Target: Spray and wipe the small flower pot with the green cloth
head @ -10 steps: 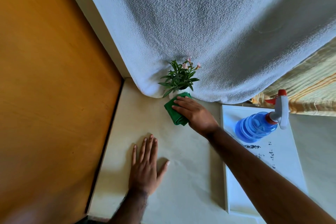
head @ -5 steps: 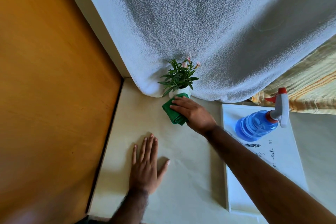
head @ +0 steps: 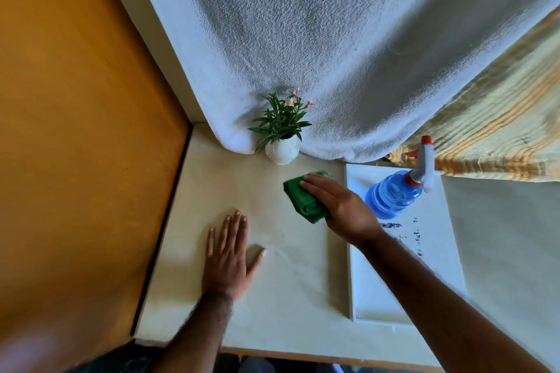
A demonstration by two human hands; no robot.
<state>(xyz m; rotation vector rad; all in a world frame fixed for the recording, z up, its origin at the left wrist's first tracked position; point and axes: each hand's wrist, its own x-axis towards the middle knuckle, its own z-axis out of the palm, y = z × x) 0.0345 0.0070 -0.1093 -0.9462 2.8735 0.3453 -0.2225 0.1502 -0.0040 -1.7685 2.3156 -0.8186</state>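
A small white flower pot point(head: 282, 152) with green leaves and pink flowers stands at the back of the table, against a hanging white towel. My right hand point(head: 339, 203) rests on a folded green cloth point(head: 303, 198) that lies on the table, a short way in front and to the right of the pot, apart from it. My left hand point(head: 228, 254) lies flat on the table with fingers spread, nearer to me and to the left. A blue spray bottle point(head: 394, 192) with a white and red trigger lies on a white tray point(head: 378, 306) at the right.
A white textured towel point(head: 333, 39) hangs behind the pot. An orange wooden panel point(head: 75, 130) borders the table on the left. A striped yellow fabric point(head: 500, 130) hangs at the right. The table's front edge point(head: 303, 356) is near my body.
My right hand has pulled the green cloth back from the pot, toward me and to the right, so the white pot is now uncovered. My left hand has stayed flat.
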